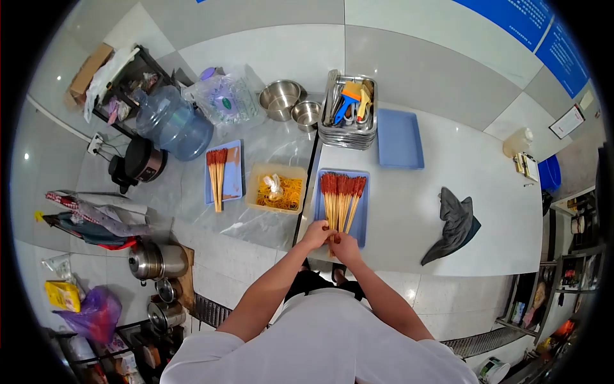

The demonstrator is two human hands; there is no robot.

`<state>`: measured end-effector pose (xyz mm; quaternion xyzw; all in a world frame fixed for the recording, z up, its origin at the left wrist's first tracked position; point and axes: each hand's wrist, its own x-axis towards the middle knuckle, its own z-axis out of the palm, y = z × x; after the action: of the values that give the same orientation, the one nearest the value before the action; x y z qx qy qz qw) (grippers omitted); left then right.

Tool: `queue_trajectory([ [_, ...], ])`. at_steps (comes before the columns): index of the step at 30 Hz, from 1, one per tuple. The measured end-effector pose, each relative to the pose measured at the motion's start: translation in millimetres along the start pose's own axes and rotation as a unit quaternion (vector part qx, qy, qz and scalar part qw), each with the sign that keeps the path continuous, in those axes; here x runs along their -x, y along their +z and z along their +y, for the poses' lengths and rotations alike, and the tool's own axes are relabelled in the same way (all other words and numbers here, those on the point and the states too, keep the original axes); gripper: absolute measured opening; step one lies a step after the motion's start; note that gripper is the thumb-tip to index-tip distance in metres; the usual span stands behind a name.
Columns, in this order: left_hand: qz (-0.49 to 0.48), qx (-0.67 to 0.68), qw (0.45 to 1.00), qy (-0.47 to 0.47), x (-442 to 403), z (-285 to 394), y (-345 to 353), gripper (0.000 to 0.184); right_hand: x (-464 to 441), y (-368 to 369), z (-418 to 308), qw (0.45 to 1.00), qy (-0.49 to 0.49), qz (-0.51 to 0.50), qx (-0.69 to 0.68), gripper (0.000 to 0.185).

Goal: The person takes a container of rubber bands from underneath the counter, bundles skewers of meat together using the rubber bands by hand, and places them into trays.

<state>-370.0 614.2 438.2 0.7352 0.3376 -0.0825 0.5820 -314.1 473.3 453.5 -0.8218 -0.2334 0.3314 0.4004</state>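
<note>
My left hand (316, 233) and my right hand (345, 248) meet at the lower ends of a bunch of meat skewers (342, 185). Both have their fingers closed around the bare wooden sticks; what else is between the fingertips is too small to make out. The skewers lie with their red meat ends away from me, on a blue tray (362, 232) by the table's front edge. To the left, a clear plastic box (253, 200) contains thin yellow strands and a crumpled white piece. Farther left, more skewers (217, 181) rest on another blue tray (235, 187).
Behind the skewers, stacked metal trays (347, 138) hold brushes and tools, beside a blue tray (401, 139). A grey cloth (455, 221) lies at right. Two steel bowls (281, 99), a water jug (176, 125) and a dark cooker (144, 160) stand at left.
</note>
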Motion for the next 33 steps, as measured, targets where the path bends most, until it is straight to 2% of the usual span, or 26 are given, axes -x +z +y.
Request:
queue_trajectory([
  [2,0.01,0.003,1.0,-0.011,2,0,1,0.027,0,6,-2,0.999,0.033,-0.015,-0.022,0.023],
  [4,0.031,-0.105,0.994,0.023,-2,-3,0,0.023,-2,10,-2,0.997,0.059,-0.027,-0.043,0.022],
  [6,0.051,-0.138,0.987,0.059,-9,-16,1,0.022,-1,12,-2,0.999,-0.005,0.043,0.027,0.022],
  [7,0.069,-0.173,0.978,0.093,-8,-17,1,0.021,-3,16,6,0.999,-0.008,0.04,0.029,0.022],
  [9,0.082,-0.187,0.974,0.101,-5,-14,0,0.019,-14,16,20,0.98,-0.083,0.151,0.101,0.021],
  [10,0.092,-0.197,0.968,0.128,-2,-11,-3,0.018,-15,6,5,0.994,-0.046,0.102,0.014,0.022],
  [11,0.106,-0.208,0.96,0.153,2,-8,-7,0.017,-16,-1,-11,0.994,-0.042,0.095,-0.035,0.019],
  [13,0.124,-0.101,0.974,0.162,14,10,-22,0.017,-23,-10,-45,0.986,-0.06,0.069,-0.137,0.015],
  [14,0.176,-0.119,0.955,0.207,21,17,-33,0.015,-27,-10,-64,0.979,-0.076,0.061,-0.18,0.014],
  [15,0.191,-0.118,0.954,0.2,31,24,-49,0.015,-34,-7,-83,0.969,-0.09,0.055,-0.223,0.014],
  [16,0.204,-0.044,0.96,0.188,40,33,-67,0.013,-44,1,-96,0.955,-0.088,0.03,-0.281,0.014],
  [18,0.201,0.073,0.965,0.153,55,48,-108,0.011,-58,15,-125,0.956,-0.111,0.003,-0.271,0.016],
  [19,0.239,0.093,0.943,0.211,50,36,-128,0.011,-64,22,-139,0.957,-0.129,-0.018,-0.26,0.018],
  [21,0.257,0.132,0.948,0.131,58,14,-176,0.01,-75,44,-159,0.959,-0.112,-0.033,-0.257,0.018],
  [23,0.302,0.189,0.93,0.087,59,-23,-223,0.01,-86,74,-166,0.971,-0.084,-0.034,-0.222,0.018],
  [25,0.341,0.18,0.92,0.072,48,-81,-264,0.011,-89,104,-178,0.968,-0.085,-0.048,-0.23,0.018],
  [26,0.398,0.092,0.911,0.059,36,-116,-283,0.013,-90,121,-182,0.97,-0.095,-0.058,-0.215,0.018],
  [28,0.484,-0.095,0.868,0.062,28,-144,-319,0.017,-91,152,-200,0.975,-0.124,-0.066,-0.17,0.019],
  [29,0.489,-0.093,0.864,0.07,21,-147,-335,0.017,-96,169,-200,0.974,-0.135,-0.099,-0.153,0.017],
  [31,0.437,-0.099,0.892,-0.059,-5,-163,-354,0.02,-101,195,-209,0.973,-0.146,-0.123,-0.132,0.016],
  [32,0.436,-0.096,0.893,-0.052,-12,-169,-357,0.02,-97,205,-219,0.977,-0.118,-0.123,-0.129,0.017],
  [33,0.418,-0.162,0.892,-0.058,-17,-169,-361,0.02,-95,212,-230,0.98,-0.089,-0.12,-0.127,0.017],
])
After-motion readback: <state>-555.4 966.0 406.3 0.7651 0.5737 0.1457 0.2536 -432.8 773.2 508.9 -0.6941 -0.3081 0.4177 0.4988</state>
